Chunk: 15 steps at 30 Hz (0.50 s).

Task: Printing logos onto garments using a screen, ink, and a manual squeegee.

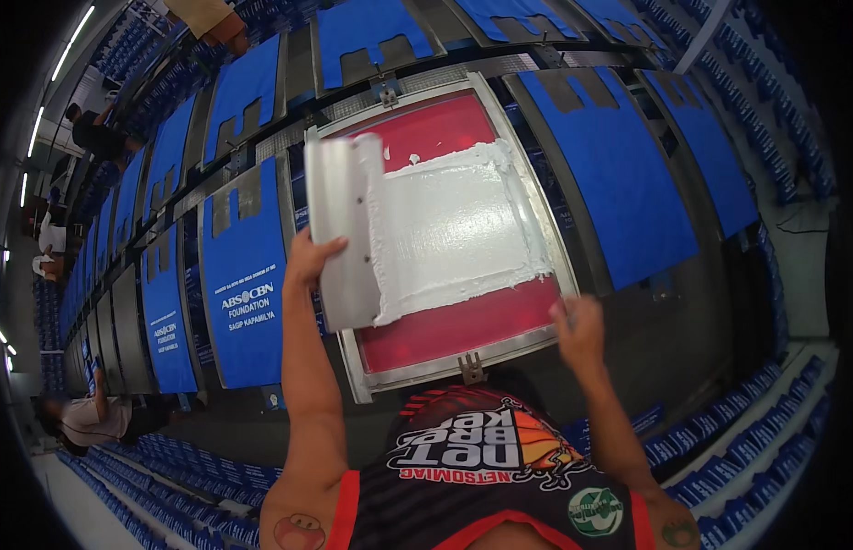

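Observation:
In front of me lies a silk-screen frame with a red mesh. A wide patch of white ink covers the mesh's middle, with thick ridges along its edges. My left hand is closed on a long, pale grey squeegee, thumb across its face. The squeegee stands along the frame's left side, tilted, with white ink on its right edge. My right hand is beside the frame's lower right corner, fingers curled and slightly blurred. Whether it grips the frame or something small I cannot make out.
Blue cut fabric panels lie on dark boards on both sides, one printed panel at left and a plain one at right. Metal clamps sit at the frame's ends. Racks of blue pieces stand around. A person is at left.

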### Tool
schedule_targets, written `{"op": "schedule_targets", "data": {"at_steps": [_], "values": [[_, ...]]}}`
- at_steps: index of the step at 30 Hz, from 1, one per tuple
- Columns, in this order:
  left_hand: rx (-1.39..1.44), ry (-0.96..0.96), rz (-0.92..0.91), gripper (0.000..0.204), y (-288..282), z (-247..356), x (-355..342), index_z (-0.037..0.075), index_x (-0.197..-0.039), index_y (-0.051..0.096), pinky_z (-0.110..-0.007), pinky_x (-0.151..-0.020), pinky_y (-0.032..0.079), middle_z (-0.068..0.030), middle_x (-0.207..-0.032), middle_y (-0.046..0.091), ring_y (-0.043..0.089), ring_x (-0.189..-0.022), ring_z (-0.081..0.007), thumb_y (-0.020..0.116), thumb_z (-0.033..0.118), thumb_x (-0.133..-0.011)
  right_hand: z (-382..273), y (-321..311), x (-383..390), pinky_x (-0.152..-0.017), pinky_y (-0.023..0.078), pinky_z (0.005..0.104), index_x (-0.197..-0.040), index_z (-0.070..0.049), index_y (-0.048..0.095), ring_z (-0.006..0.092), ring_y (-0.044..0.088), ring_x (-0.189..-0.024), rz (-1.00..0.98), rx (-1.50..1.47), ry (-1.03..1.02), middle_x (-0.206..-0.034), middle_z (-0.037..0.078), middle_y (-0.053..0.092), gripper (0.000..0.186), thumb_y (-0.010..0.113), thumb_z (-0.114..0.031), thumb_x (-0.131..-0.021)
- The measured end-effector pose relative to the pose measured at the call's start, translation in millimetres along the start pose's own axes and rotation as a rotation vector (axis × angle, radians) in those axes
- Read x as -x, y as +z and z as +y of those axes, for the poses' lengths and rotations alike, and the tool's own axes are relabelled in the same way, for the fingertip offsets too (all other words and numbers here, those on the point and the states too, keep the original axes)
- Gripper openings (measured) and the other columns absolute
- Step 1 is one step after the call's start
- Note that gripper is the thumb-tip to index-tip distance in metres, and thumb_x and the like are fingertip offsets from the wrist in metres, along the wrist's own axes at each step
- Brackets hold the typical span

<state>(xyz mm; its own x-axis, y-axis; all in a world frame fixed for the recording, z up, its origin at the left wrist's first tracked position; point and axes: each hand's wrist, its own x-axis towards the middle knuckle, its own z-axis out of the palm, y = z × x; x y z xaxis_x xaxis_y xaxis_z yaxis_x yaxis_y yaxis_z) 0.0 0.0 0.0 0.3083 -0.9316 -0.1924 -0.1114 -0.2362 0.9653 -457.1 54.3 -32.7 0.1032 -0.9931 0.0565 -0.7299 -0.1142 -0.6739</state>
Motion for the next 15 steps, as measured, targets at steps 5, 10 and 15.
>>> {"op": "schedule_targets", "data": {"at_steps": [5, 10, 15], "values": [[-0.906, 0.222, -0.144, 0.047, 76, 89, -55, 0.008, -0.11, 0.065, -0.039, -0.077, 0.053, -0.0158, -0.095, 0.069, 0.068, -0.087, -0.0278, 0.078, 0.019, -0.066, -19, 66, 69, -0.071, 0.051, 0.0312, -0.091, -0.001, 0.07, 0.0149, 0.066, -0.078, -0.896, -0.513, 0.336, -0.084, 0.013, 0.07, 0.035, 0.067, -0.036, -0.085], [-1.263, 0.649, 0.02, 0.036, 124, 35, -74, 0.017, -0.107, 0.064, -0.042, -0.07, 0.053, -0.0083, -0.087, 0.068, 0.064, -0.082, -0.0315, 0.068, 0.012, -0.072, -26, 91, 69, -0.064, 0.05, 0.0252, -0.091, 0.003, 0.07, 0.0096, 0.063, -0.069, -0.854, -0.545, 0.409, -0.077, 0.006, 0.069, 0.031, 0.065, -0.028, -0.088], [-1.085, 0.903, 0.117, 0.029, 141, -41, -1, 0.016, -0.098, 0.062, -0.04, -0.062, 0.051, -0.0047, -0.082, 0.064, 0.06, -0.08, -0.0267, 0.059, 0.003, -0.072, -21, 87, 80, -0.062, 0.05, 0.0264, -0.084, 0.0, 0.071, 0.0109, 0.065, -0.063, -0.775, -0.504, 0.396, -0.068, 0.009, 0.068, 0.025, 0.064, -0.024, -0.087]]}}
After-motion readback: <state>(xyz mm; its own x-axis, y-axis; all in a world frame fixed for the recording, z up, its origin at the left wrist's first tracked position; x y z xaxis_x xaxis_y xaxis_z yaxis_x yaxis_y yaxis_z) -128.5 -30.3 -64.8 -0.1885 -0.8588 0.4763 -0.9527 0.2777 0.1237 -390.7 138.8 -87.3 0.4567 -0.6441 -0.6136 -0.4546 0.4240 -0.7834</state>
